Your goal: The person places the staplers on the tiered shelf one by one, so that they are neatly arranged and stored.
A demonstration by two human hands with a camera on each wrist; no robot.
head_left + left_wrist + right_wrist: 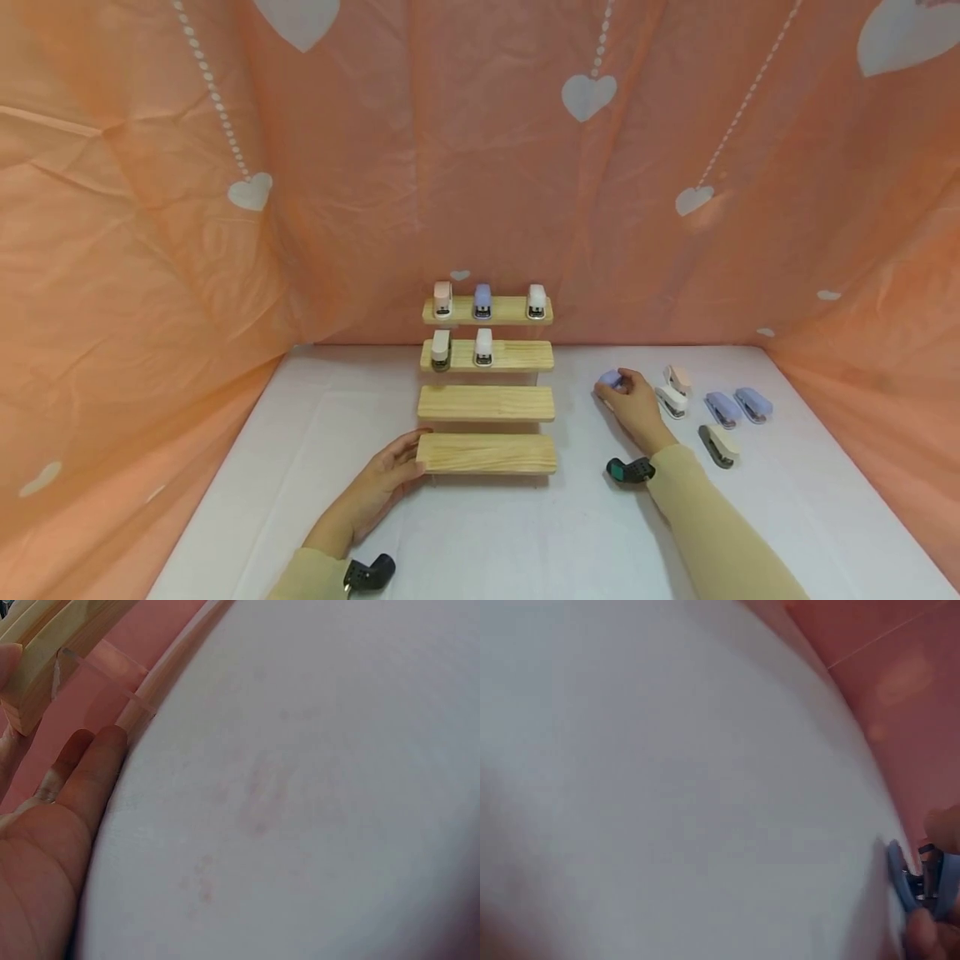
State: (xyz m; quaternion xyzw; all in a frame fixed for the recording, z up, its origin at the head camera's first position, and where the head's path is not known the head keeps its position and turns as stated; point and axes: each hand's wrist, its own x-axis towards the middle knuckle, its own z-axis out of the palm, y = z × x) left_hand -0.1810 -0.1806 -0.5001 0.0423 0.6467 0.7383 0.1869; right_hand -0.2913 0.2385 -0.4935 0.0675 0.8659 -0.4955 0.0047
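My right hand (636,407) pinches a small purple stapler (611,379) just above or on the table, right of the tiered wooden stand. Its thumb and fingertips are around the purple stapler (906,881) in the right wrist view. My left hand (386,473) holds the left end of the stand's lowest shelf (487,454), thumb at the front corner, other fingers behind and below. On the top shelf (516,310) stand a pink stapler (442,298), a purple stapler (482,302) and a white stapler (536,302). The second shelf (525,356) bears a cream stapler (440,350) and a white stapler (483,347).
Right of my right hand lie a pink stapler (678,379), a white stapler (672,402), two purple staplers (723,409) and a cream stapler with a dark base (720,446). The third shelf (486,403) is bare wood. An orange curtain (487,167) hangs behind the white table (330,392).
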